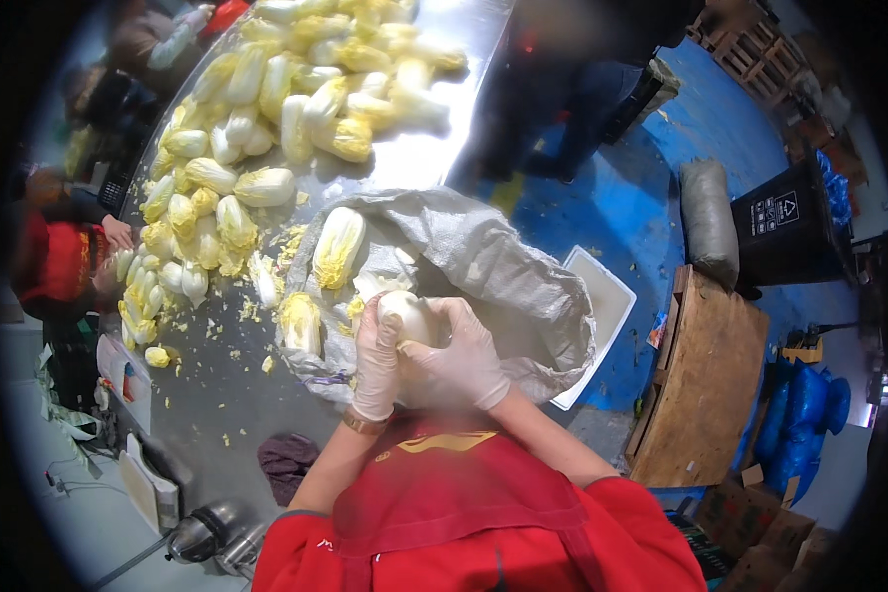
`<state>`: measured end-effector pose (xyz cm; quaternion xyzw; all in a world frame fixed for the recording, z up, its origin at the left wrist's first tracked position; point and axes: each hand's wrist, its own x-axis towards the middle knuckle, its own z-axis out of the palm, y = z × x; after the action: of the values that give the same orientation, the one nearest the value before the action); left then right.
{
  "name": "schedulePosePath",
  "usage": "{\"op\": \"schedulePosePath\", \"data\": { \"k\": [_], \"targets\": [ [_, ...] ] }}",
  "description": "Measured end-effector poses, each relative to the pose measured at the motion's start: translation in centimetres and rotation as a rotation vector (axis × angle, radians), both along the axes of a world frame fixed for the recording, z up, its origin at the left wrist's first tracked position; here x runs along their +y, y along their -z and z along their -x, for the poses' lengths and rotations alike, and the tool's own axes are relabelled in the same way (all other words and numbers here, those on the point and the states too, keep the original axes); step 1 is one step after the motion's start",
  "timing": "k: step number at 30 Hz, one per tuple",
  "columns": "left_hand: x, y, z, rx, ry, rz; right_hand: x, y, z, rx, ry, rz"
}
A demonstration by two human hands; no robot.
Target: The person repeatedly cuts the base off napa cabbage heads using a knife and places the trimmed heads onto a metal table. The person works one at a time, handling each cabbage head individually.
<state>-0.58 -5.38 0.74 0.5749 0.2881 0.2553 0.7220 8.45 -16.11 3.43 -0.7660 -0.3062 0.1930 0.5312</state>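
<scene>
Both my gloved hands are closed round a Chinese cabbage (405,311), whose pale rounded end shows between them; the rest of it is hidden. My left hand (374,360) grips its left side, my right hand (464,357) its right side with the thumb across the front. Under and beyond the hands spreads a grey-white woven sack (454,232), its mouth gaping to the right. A whole Chinese cabbage (338,247) lies on the sack's left part. Another yellowish cabbage (300,324) rests nearer, left of my left hand.
A big heap of cabbages (257,128) covers the far left of the steel table (266,395), with leaf scraps around. A dark cloth (286,464) lies near my left arm. Right of the sack are a white bin (610,296) and a wooden pallet (705,380). Other people stand left and beyond.
</scene>
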Motion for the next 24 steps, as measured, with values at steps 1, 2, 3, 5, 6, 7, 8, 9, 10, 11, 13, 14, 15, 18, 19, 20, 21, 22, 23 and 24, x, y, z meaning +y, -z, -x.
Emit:
{"op": "schedulePosePath", "data": {
  "k": [1,2,3,5,6,7,8,9,10,11,13,14,15,18,19,20,21,22,23,24],
  "targets": [
    [-0.1,-0.2,-0.1,-0.008,-0.033,0.036,-0.1,0.3,0.0,0.019,0.036,-0.007],
    [-0.3,-0.4,-0.1,-0.015,-0.068,0.072,-0.3,0.7,0.3,0.038,0.070,-0.014],
    [-0.3,-0.6,-0.2,-0.047,-0.107,0.123,-0.4,0.9,0.5,0.053,0.101,-0.023],
    [0.4,-0.6,-0.3,-0.155,-0.176,0.437,-1.0,0.9,-0.2,0.215,0.227,-0.110],
    [0.9,-0.4,-0.4,-0.212,-0.205,0.590,-1.5,0.9,-1.1,0.328,0.301,-0.117],
    [1.9,-0.2,0.5,-0.235,-0.115,0.663,-2.1,0.9,-2.5,0.424,0.309,-0.101],
    [2.4,0.0,0.8,-0.276,-0.099,0.683,-2.7,1.0,-4.1,0.520,0.316,-0.084],
    [2.8,-0.6,0.4,-0.314,-0.071,0.710,-3.7,2.4,-5.4,0.410,0.298,-0.026],
    [3.2,-1.2,0.4,-0.349,-0.052,0.731,-3.6,0.1,-6.1,0.143,0.204,0.263],
    [3.7,-1.5,0.2,-0.424,0.060,0.711,-3.8,1.3,-6.3,-0.092,0.178,0.255],
    [3.1,-0.8,0.3,-0.372,0.156,0.764,-4.5,1.5,-5.8,-0.189,0.105,0.240],
    [2.7,-0.6,0.4,-0.345,0.207,0.789,-4.7,1.0,-5.2,-0.049,0.053,0.224],
    [2.4,-0.6,0.4,-0.293,0.205,0.728,-4.1,-0.1,-4.8,0.090,0.001,0.190],
    [-0.1,-0.1,1.3,-0.114,0.195,0.595,-2.2,-1.8,-2.1,0.248,-0.104,0.080],
    [-0.5,0.1,0.8,-0.070,0.187,0.508,-1.9,-0.7,-1.7,0.079,-0.100,0.029],
    [-1.1,-0.4,0.5,-0.073,0.190,0.403,-1.6,0.2,-1.5,-0.091,-0.100,-0.019],
    [-1.5,-1.6,0.3,-0.075,0.188,0.288,-1.3,0.3,-1.3,-0.075,-0.101,-0.021],
    [-1.7,-2.3,0.1,-0.077,0.184,0.172,-1.3,0.6,-1.3,-0.035,-0.098,-0.031],
    [-1.3,-2.2,0.1,-0.021,0.230,0.104,-1.4,1.0,-1.3,0.004,-0.097,-0.040],
    [-1.2,-2.0,0.2,-0.024,0.238,0.096,-1.4,1.2,-1.2,0.047,-0.100,-0.053]
  ]
}}
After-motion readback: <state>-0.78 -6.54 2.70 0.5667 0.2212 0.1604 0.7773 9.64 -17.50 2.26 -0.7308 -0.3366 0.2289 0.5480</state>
